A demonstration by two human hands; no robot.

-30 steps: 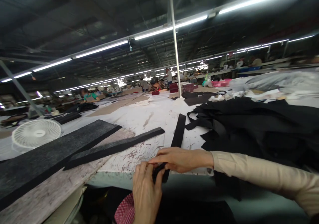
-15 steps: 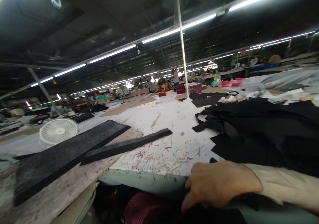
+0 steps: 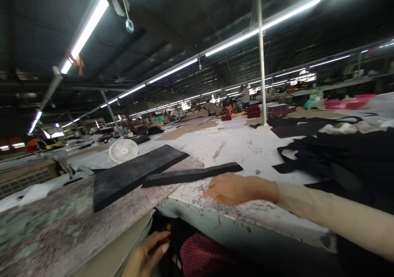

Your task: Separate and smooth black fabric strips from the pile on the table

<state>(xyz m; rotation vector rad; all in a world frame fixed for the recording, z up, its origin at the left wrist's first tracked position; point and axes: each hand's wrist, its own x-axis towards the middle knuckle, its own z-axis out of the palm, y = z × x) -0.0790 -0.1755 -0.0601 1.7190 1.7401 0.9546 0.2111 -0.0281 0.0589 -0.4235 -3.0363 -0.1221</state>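
My right hand (image 3: 235, 188) is over the white, stained tabletop (image 3: 197, 197), fingers stretched to the left with nothing seen in them. It is just in front of a narrow dark-grey strip (image 3: 192, 174) with a fuzzy-looking top. Beside that strip lies a wider dark-grey slab (image 3: 135, 176) of similar look. At the bottom, my left hand (image 3: 146, 254) is low beside the table edge, thumb and fingers apart, holding nothing visible. A dark-red patterned cloth (image 3: 200, 254) shows below the table edge, close to my left hand.
A heap of black fabric pieces (image 3: 357, 166) covers the right side. A white fan (image 3: 123, 151) stands beyond the slab. A metal post (image 3: 262, 59) rises from the table near dark-red stacks (image 3: 277, 111). A person (image 3: 232, 108) sits farther back.
My view has swung left. My right hand has risen from below the table edge by the black fabric to over the tabletop near the strip. My left hand has come into view.
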